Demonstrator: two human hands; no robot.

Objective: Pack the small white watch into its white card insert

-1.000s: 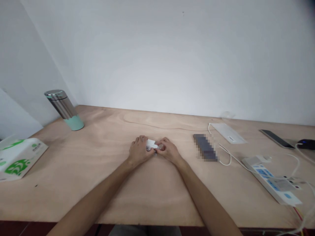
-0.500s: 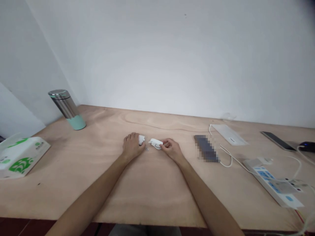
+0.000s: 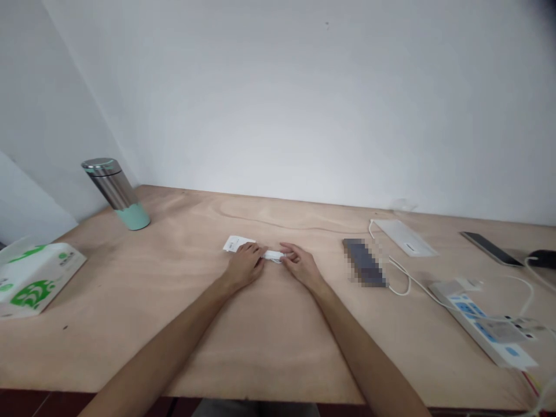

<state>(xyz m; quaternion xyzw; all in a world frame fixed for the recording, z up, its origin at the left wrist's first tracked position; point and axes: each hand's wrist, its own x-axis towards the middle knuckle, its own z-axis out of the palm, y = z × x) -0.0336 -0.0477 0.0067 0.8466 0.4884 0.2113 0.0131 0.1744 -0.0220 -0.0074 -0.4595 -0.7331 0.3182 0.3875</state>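
Note:
A small white item (image 3: 273, 255), with what looks like a thin cable along its lower edge, lies between my two hands at the middle of the wooden table. My left hand (image 3: 247, 265) has its fingertips closed on the item's left end. On the right end, the thumb and fingers of my right hand (image 3: 299, 262) pinch it. A flat white packet (image 3: 237, 242) with small dark print rests on the table just behind my left hand, partly covered by its fingers.
At the left stand a steel and mint-green flask (image 3: 119, 194) and a tissue pack (image 3: 43, 278). To the right lie a pixelated dark device (image 3: 365, 262), a clear pouch (image 3: 406, 237), a phone (image 3: 490, 249) and a power strip (image 3: 482, 324) with white cables.
My left hand has moved right onto the white item's left end. The flat packet it covered now shows more fully behind it. My right hand has barely moved.

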